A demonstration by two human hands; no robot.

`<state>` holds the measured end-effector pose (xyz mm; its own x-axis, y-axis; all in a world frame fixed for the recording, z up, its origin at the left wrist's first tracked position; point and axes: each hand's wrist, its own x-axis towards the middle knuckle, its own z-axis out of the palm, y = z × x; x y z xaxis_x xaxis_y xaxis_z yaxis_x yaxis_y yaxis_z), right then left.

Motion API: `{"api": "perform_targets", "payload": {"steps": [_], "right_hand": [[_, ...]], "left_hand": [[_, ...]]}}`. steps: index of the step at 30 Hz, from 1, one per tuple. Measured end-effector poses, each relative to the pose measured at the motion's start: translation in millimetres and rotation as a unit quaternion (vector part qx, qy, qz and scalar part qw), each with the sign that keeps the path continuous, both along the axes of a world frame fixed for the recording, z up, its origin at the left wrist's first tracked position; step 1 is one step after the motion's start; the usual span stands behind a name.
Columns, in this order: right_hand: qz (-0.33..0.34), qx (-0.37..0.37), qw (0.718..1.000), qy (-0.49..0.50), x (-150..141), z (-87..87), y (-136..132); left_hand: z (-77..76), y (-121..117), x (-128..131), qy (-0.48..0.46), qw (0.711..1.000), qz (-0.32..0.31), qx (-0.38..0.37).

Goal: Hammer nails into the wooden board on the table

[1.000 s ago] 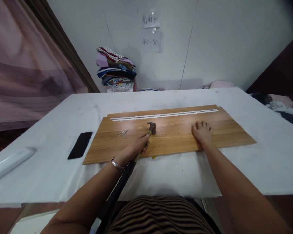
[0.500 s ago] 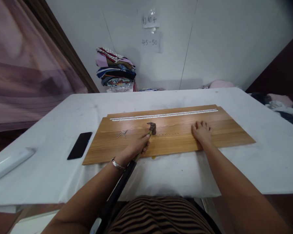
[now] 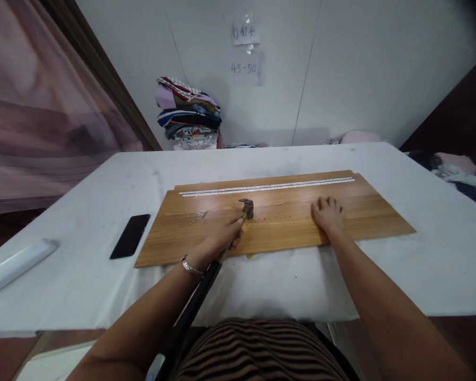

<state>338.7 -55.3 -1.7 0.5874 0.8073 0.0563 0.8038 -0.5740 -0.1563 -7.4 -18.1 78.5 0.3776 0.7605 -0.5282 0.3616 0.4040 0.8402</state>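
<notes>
Hammer (image 3: 248, 209) part-hidden by gripping left fingers (image 3: 235, 242); right fingers (image 3: 332, 202) spread on board (image 3: 371, 209); dots (image 3: 275, 218) indistinct.

The left arm (image 3: 146, 309) and right arm (image 3: 384, 296) extended forward and inward. The left hand (image 3: 224, 236) was closed in a grip; the right hand (image 3: 328, 217) lay palm down, fingers (image 3: 332, 203) slightly spread.

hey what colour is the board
The board is brown with wood grain; the head view shows it best.

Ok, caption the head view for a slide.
Left hand gripping a hammer, right hand on the board, dark dots between them and loose nails farther left.
</notes>
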Motion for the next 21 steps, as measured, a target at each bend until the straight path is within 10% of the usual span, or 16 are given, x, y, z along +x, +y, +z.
{"api": "perform_targets", "payload": {"steps": [21], "right_hand": [[-0.002, -0.005, 1.0, -0.004, -3.9, 4.7, -1.0]], "left_hand": [[9.1, -2.0, 2.8, 0.022, 1.0, 0.018, -0.006]]}}
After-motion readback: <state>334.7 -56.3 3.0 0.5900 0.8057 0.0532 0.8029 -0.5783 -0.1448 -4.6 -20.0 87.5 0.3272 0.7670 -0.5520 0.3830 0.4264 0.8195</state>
